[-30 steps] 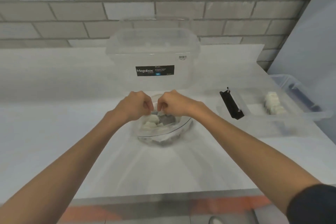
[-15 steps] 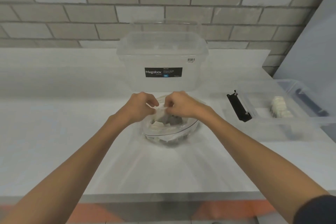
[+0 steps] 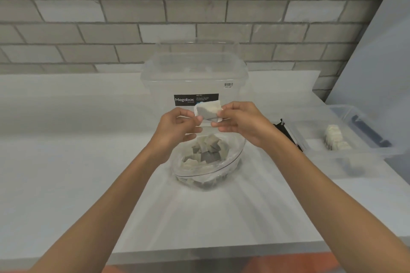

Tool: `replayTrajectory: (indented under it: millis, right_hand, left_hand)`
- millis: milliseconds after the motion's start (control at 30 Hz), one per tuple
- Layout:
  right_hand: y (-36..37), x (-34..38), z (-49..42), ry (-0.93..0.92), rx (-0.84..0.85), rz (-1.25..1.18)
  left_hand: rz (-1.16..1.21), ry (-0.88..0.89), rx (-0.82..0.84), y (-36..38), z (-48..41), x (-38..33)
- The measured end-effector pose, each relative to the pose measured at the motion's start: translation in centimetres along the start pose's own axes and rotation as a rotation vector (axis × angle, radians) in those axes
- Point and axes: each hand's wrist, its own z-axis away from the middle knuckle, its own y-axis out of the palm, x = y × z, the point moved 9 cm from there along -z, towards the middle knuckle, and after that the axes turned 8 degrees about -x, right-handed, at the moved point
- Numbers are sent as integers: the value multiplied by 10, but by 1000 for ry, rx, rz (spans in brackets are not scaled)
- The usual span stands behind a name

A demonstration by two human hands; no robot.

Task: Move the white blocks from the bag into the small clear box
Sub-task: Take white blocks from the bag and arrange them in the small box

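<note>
A clear plastic bag [image 3: 208, 170] sits open on the white counter and holds several white blocks [image 3: 205, 150]. Above it, my left hand [image 3: 177, 127] and my right hand [image 3: 241, 123] pinch a white block [image 3: 208, 110] between them, each by one end. The small clear box [image 3: 332, 139] stands to the right with a row of white blocks [image 3: 335, 137] inside.
A large clear Megabox tub [image 3: 195, 77] stands right behind the bag, against the brick wall. A black latch [image 3: 286, 133] marks the small box's left side. Another clear lid or box [image 3: 363, 126] lies at the far right. The counter's front edge [image 3: 199, 252] is near me.
Both hands have risen out of the bag's mouth with a white block between them. The view has shifted slightly left.
</note>
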Motion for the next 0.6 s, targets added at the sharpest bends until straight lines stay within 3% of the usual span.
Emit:
replayTrajectory:
  millis: [167,467,600]
  right_hand:
    - [0,-17,8,12,26,-59]
    - [-19,-8,18,-197,-48,155]
    - [-38,8,18,-297,-134,281]
  left_hand:
    - [-7,121,-30,1,0,-21]
    - [-550,506,-100,7,6,-83]
    - [-742,625,-37,30,11,-106]
